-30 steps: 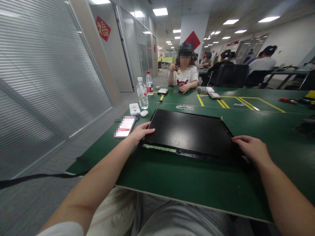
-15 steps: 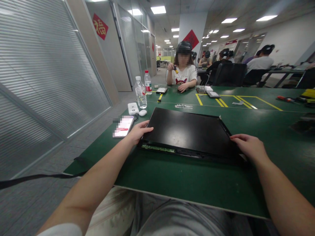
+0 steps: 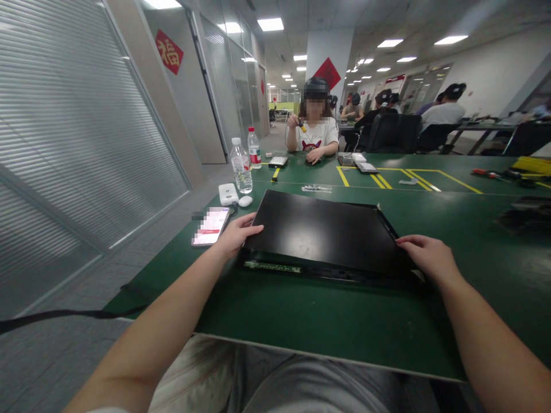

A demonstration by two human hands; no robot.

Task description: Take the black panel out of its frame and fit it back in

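A flat black LCD panel (image 3: 321,229) lies over a thin black frame (image 3: 357,274) on the green table. The panel's near edge sits a little above the frame, leaving a dark gap. A narrow green circuit board (image 3: 272,267) shows along the near left side of the frame. My left hand (image 3: 237,232) is closed on the panel's left edge, thumb on top and fingertips hidden beneath. At the right edge, my right hand (image 3: 426,252) pinches the panel's rim between thumb and fingers; its exact contact is partly hidden.
Left of the panel are a phone (image 3: 210,225), a white box-shaped device (image 3: 228,194), a white mouse-like object (image 3: 245,201) and two bottles (image 3: 241,166). Across the table, a person (image 3: 316,129) holds a yellow-and-black tool. Small metal pieces (image 3: 316,188) lie beyond the panel.
The view has shifted slightly, so everything appears a little left and lower. Both hands keep their hold on the panel, and the gap at its near edge looks slightly wider.
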